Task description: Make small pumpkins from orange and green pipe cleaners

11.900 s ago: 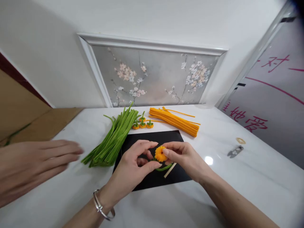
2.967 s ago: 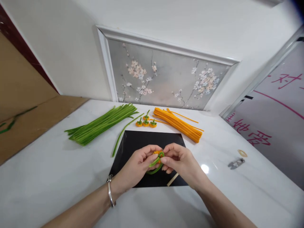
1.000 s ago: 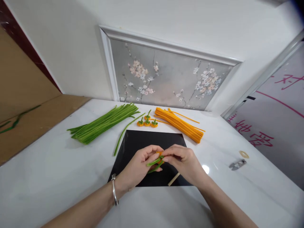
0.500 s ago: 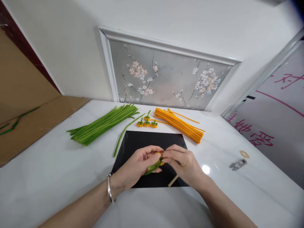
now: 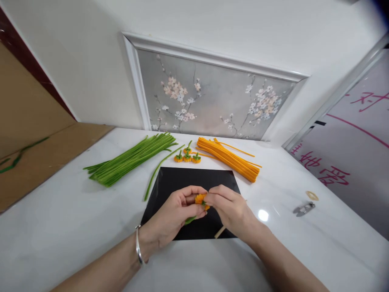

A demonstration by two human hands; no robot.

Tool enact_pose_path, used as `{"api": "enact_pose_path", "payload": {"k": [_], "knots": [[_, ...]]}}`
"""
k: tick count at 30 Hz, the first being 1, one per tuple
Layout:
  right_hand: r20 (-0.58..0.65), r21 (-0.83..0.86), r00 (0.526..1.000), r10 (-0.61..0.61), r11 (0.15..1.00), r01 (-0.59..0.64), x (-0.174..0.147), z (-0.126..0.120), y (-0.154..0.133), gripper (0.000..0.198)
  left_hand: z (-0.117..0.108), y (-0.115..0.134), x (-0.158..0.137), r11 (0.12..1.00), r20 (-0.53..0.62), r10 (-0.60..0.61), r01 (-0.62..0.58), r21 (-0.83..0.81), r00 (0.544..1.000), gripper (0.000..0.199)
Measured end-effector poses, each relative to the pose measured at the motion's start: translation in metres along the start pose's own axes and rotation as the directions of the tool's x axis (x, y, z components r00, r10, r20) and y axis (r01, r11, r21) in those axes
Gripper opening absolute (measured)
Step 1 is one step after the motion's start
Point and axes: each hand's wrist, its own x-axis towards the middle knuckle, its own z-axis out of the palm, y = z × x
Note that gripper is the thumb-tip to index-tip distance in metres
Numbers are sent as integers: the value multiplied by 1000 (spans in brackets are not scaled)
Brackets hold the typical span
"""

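Note:
Above a black mat point(image 5: 194, 176), my left hand point(image 5: 179, 209) is closed on a small orange pipe-cleaner pumpkin point(image 5: 200, 198), held between thumb and fingers. A green pipe cleaner point(image 5: 190, 220) shows below the left thumb. My right hand point(image 5: 231, 207) pinches at the pumpkin's green centre; its fingertips partly cover the spot, so exactly what they grip is hard to see. Under the right hand lies a thin wooden stick point(image 5: 220, 232), partly hidden. Several finished orange pumpkins with green tops point(image 5: 187, 156) sit just behind the mat.
A bundle of green pipe cleaners point(image 5: 130, 160) lies at the left, with a single green one point(image 5: 154, 174) beside the mat. An orange bundle point(image 5: 227, 158) lies at the back right. Thread snips point(image 5: 304, 209) and a small yellowish ring point(image 5: 312, 196) rest on the right.
The orange pumpkin has turned in my fingers, so more of its orange side shows. Less of the green pipe cleaner is visible now. Both hands stay over the mat.

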Motion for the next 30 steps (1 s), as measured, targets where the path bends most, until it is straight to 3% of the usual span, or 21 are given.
{"api": "enact_pose_path", "payload": {"k": [5,10,16,18,22,25,30], "knots": [[14,-131,999,-40,990,41,-1,6,2,30,2,0,0,999,-26,45,-44,20,999,28],[58,-295,997,41,955,-22,-1,11,-3,25,8,-1,-1,992,-69,123,-120,50,990,22],[-43,-503,999,29,863,-47,5,17,-22,28,17,-5,-4,983,-224,180,-182,13,958,29],[-69,-480,993,93,870,-114,5,18,-25,25,18,-6,-4,982,-234,189,-189,24,954,28],[-41,-231,974,224,946,-227,3,14,-22,20,16,-6,-3,983,-222,180,-184,5,958,21],[-13,-170,985,175,970,-174,0,10,-18,21,15,-6,-2,981,-226,188,-196,-11,956,22],[-80,-409,997,-15,912,-19,0,11,-17,18,15,-9,-1,976,-231,210,-216,3,950,23]]}}
